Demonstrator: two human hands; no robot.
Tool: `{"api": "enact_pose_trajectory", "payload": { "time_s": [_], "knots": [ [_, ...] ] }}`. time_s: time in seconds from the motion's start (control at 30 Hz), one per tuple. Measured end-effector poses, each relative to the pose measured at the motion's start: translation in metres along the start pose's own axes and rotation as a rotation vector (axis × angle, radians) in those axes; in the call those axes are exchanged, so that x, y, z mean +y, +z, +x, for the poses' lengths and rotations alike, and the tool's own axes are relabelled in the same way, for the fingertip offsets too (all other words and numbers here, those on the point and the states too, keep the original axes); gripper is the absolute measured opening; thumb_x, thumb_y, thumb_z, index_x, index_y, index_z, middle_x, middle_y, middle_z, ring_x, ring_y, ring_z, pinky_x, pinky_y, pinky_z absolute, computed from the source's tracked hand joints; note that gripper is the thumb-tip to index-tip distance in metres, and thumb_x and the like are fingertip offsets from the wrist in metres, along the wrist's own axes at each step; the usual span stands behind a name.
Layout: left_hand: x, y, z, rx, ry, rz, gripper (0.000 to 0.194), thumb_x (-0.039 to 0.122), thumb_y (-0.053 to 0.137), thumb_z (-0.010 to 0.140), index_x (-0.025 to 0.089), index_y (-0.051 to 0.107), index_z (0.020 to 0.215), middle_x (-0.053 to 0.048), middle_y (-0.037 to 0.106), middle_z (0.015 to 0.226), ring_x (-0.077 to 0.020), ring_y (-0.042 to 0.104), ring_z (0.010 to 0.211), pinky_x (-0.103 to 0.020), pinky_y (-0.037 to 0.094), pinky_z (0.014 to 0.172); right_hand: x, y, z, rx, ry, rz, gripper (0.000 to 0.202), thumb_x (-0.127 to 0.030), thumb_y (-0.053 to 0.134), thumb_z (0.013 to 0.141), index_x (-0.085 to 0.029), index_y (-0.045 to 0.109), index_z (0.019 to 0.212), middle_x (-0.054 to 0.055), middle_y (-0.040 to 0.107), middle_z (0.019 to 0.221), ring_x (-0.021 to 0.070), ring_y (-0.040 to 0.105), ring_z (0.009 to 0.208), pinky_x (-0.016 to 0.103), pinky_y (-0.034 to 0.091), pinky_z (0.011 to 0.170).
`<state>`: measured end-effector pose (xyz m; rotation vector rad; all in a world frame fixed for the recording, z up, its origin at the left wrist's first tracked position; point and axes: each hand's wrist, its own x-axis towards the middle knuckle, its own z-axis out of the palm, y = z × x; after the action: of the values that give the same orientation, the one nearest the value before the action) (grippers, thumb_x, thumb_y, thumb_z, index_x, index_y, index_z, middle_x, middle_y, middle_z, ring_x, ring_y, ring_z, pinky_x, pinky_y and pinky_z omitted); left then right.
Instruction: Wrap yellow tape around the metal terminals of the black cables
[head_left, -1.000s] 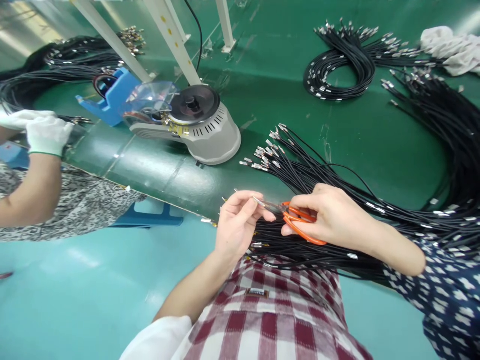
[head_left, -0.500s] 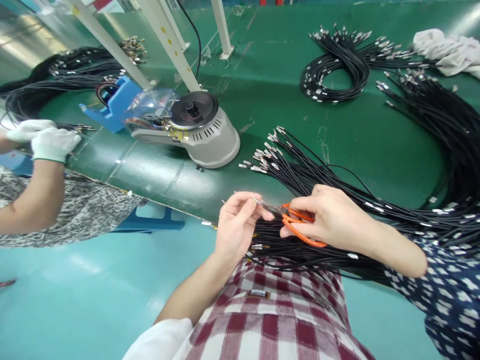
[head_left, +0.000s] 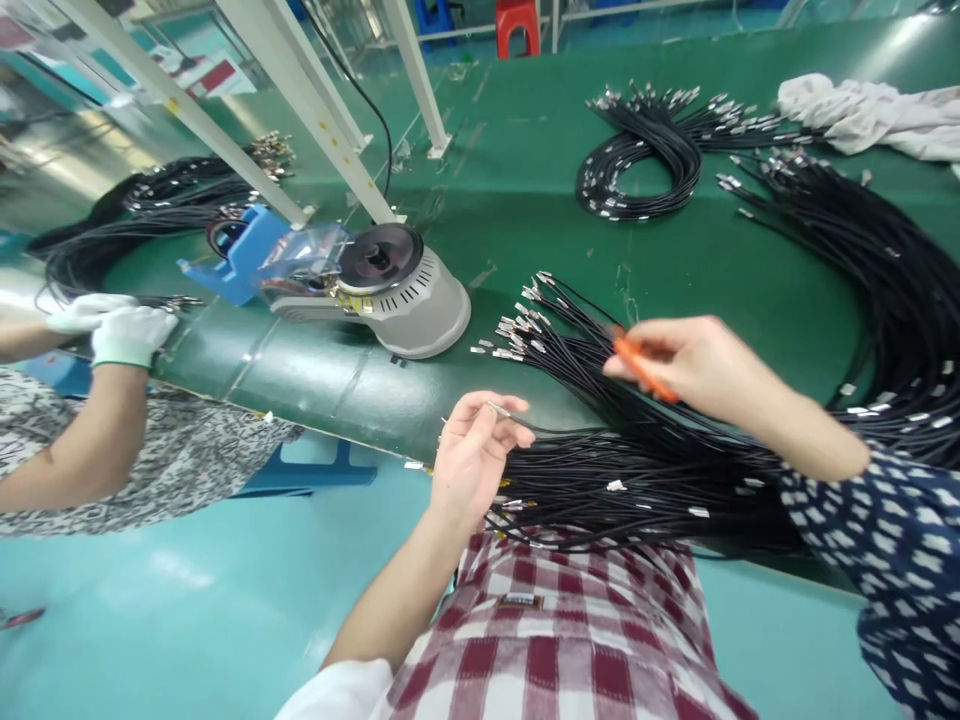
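Observation:
Between the thumb and fingers of my left hand [head_left: 474,455] is the silvery tip of a black cable [head_left: 562,431], which runs off to the right. My right hand [head_left: 694,362] is wrapped round orange-handled scissors [head_left: 646,370], raised over the cables; their blades are blurred. Below the scissors, a fan of black cables [head_left: 592,375] with metal ends lies on the green table [head_left: 525,230]. More black cables [head_left: 675,490] lie along the front edge, close to my checked apron.
A grey round dispenser [head_left: 427,310] and a blue tape holder [head_left: 244,260] stand left of centre, by white posts. Coiled cables [head_left: 641,185] and a white cloth [head_left: 862,115] lie at the back right. At the left, a person's gloved hands [head_left: 131,330] touch other cables.
My right hand has moved up and right with the scissors, away from my left hand. My left hand still pinches the cable tip. The view has tilted up slightly.

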<state>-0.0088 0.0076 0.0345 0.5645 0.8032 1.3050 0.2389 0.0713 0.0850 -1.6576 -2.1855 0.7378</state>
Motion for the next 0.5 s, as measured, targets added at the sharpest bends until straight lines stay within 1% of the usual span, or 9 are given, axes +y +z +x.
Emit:
{"api": "enact_pose_trajectory", "payload": {
  "time_s": [0.07,0.1,0.17,0.23,0.3,0.37,0.43,0.47,0.5],
  "knots": [
    [-0.001,-0.001,-0.001,0.007,-0.014,-0.023,0.022,0.028,0.078,0.079,0.022,0.064,0.095,-0.003,0.073,0.087,-0.0108,0.067,0.066,-0.025,0.055,0.069,0.026,-0.015,0.009,0.252,0.113,-0.359,0.036,-0.049,0.061,0.090,-0.015,0.072,0.093,0.010,0.071,0.078,0.0165,0.056,0.064,0.032,0.028,0.061],
    [-0.002,-0.001,-0.002,0.014,-0.016,-0.032,0.027,0.025,0.079,0.077,0.022,0.063,0.098,-0.003,0.072,0.086,-0.0106,0.066,0.069,-0.025,0.054,0.071,0.040,-0.019,0.014,0.294,0.141,-0.526,0.036,-0.044,0.059,0.093,-0.012,0.071,0.101,0.016,0.072,0.088,0.0197,0.059,0.071,0.034,0.028,0.063],
    [-0.005,-0.001,-0.002,0.036,-0.024,-0.049,0.030,0.018,0.082,0.072,0.020,0.064,0.095,-0.003,0.071,0.084,-0.0095,0.064,0.069,-0.023,0.052,0.071,0.066,-0.023,0.023,0.263,0.191,-0.683,0.036,-0.033,0.055,0.095,-0.005,0.066,0.115,0.024,0.069,0.103,0.0239,0.063,0.081,0.036,0.029,0.066],
    [-0.008,0.000,-0.002,0.065,-0.033,-0.063,0.025,0.013,0.083,0.068,0.017,0.065,0.083,-0.003,0.070,0.081,-0.0084,0.061,0.067,-0.021,0.049,0.068,0.086,-0.020,0.029,0.171,0.273,-0.683,0.033,-0.025,0.053,0.095,-0.002,0.064,0.116,0.027,0.067,0.106,0.0257,0.065,0.085,0.036,0.031,0.065],
    [-0.009,-0.001,0.000,0.096,-0.037,-0.075,0.020,0.012,0.083,0.067,0.015,0.065,0.075,-0.003,0.068,0.078,-0.0080,0.060,0.065,-0.021,0.048,0.065,0.093,-0.015,0.032,0.115,0.341,-0.663,0.031,-0.020,0.050,0.095,0.000,0.065,0.113,0.029,0.066,0.104,0.0278,0.066,0.086,0.037,0.034,0.065],
    [-0.009,-0.002,0.001,0.116,-0.061,-0.069,0.017,0.013,0.082,0.068,0.014,0.067,0.075,-0.003,0.068,0.076,-0.0082,0.059,0.063,-0.021,0.046,0.061,0.084,-0.012,0.030,0.141,0.325,-0.663,0.031,-0.019,0.048,0.095,-0.002,0.065,0.114,0.031,0.065,0.110,0.0313,0.067,0.092,0.039,0.038,0.068],
    [-0.007,-0.004,0.002,0.125,-0.100,-0.049,0.015,0.016,0.082,0.069,0.013,0.069,0.077,-0.004,0.068,0.074,-0.0082,0.058,0.060,-0.021,0.045,0.058,0.058,-0.010,0.021,0.219,0.199,-0.515,0.029,-0.022,0.050,0.095,-0.009,0.066,0.116,0.026,0.063,0.121,0.0321,0.065,0.101,0.041,0.043,0.077],
    [-0.005,-0.005,0.003,0.127,-0.119,-0.038,0.016,0.016,0.082,0.070,0.012,0.070,0.078,-0.004,0.068,0.073,-0.0080,0.057,0.059,-0.021,0.045,0.057,0.039,-0.011,0.014,0.253,0.108,-0.307,0.025,-0.023,0.054,0.093,-0.015,0.067,0.112,0.019,0.066,0.121,0.0295,0.065,0.102,0.041,0.046,0.082],
    [-0.004,-0.006,0.003,0.128,-0.133,-0.029,0.016,0.016,0.083,0.069,0.012,0.070,0.079,-0.005,0.069,0.073,-0.0078,0.057,0.058,-0.021,0.046,0.056,0.019,-0.012,0.005,0.233,0.005,-0.003,0.020,-0.026,0.057,0.092,-0.019,0.068,0.107,0.013,0.070,0.110,0.0253,0.067,0.098,0.038,0.049,0.085]
  ]
}}
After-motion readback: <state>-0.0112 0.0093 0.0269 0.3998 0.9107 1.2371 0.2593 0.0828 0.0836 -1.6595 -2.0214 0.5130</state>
